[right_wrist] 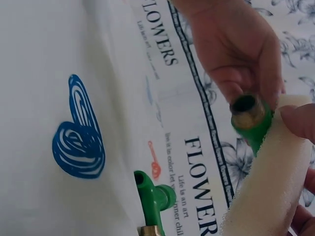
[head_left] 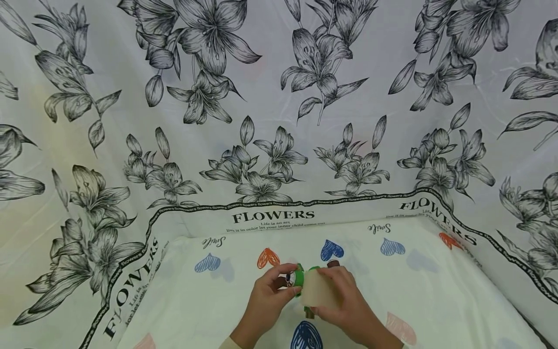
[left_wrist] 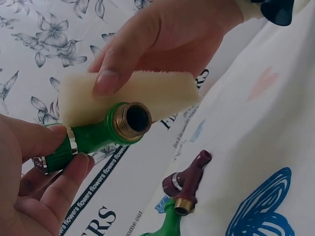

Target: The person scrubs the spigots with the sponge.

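My left hand [head_left: 267,296] pinches a green tap [left_wrist: 93,135] near its silver-banded end, between thumb and fingers. The tap's brass threaded mouth [left_wrist: 132,120] faces the left wrist camera. In my right hand [head_left: 350,303] is a cream sponge block [left_wrist: 165,91], gripped with the thumb on one face. The sponge lies against the green tap's side, hiding part of it in the head view. On the bed cloth beyond the hands lie a dark red tap [left_wrist: 191,177] and another green tap [right_wrist: 155,204], both apart from the hands.
A white cloth [head_left: 209,310] printed with coloured hearts covers the surface beneath the hands. Around it runs a border with "FLOWERS" lettering [head_left: 273,216]. A hanging sheet with black line-drawn lilies [head_left: 322,68] rises behind and at both sides.
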`<control>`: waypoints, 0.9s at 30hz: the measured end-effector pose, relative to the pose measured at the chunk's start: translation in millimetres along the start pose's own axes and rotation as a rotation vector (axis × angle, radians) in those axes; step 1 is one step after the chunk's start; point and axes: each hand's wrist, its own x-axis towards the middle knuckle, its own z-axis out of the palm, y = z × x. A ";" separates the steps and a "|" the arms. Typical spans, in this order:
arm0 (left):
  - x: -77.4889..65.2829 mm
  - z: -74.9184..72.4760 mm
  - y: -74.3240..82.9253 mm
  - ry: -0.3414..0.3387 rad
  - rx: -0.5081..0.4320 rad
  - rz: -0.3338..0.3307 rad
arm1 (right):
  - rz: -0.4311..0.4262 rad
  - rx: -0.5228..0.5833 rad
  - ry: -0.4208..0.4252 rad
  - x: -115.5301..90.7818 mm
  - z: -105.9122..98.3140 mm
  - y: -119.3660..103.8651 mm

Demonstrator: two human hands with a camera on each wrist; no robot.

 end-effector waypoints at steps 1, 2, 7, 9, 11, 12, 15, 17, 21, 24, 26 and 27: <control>-0.7 0.7 -0.3 -0.008 -0.009 0.002 | 0.015 -0.005 0.017 1.7 -1.6 0.8; -1.4 1.5 -0.5 -0.018 -0.018 0.007 | 0.037 -0.006 0.032 3.3 -3.4 1.4; -3.8 5.2 0.9 -0.057 -0.034 0.011 | 0.078 -0.003 0.098 9.6 -11.8 6.3; -4.7 6.3 1.4 -0.065 -0.035 0.013 | 0.091 0.010 0.108 10.2 -13.2 8.0; -5.4 6.9 1.6 -0.066 -0.031 0.015 | 0.104 0.029 0.106 9.4 -13.2 8.9; -5.6 7.0 1.6 -0.064 -0.027 0.016 | 0.109 0.039 0.101 8.5 -12.7 9.1; -5.5 6.6 0.2 -0.056 -0.011 0.017 | 0.114 0.057 0.088 5.7 -9.9 8.2; -5.1 6.0 -0.9 -0.050 0.003 0.014 | 0.111 0.063 0.080 3.6 -7.3 6.9; -4.0 4.6 -2.9 -0.029 0.027 0.013 | 0.097 0.075 0.051 -0.7 -1.5 3.2; -3.1 3.8 -3.7 -0.008 0.031 0.019 | 0.087 0.087 0.015 -4.9 3.2 -0.4; -2.7 3.3 -3.8 0.008 0.031 0.018 | 0.056 0.075 -0.012 -8.3 6.2 -2.3; -2.4 3.0 -3.9 0.018 0.035 0.014 | 0.033 0.057 -0.024 -9.7 7.7 -2.9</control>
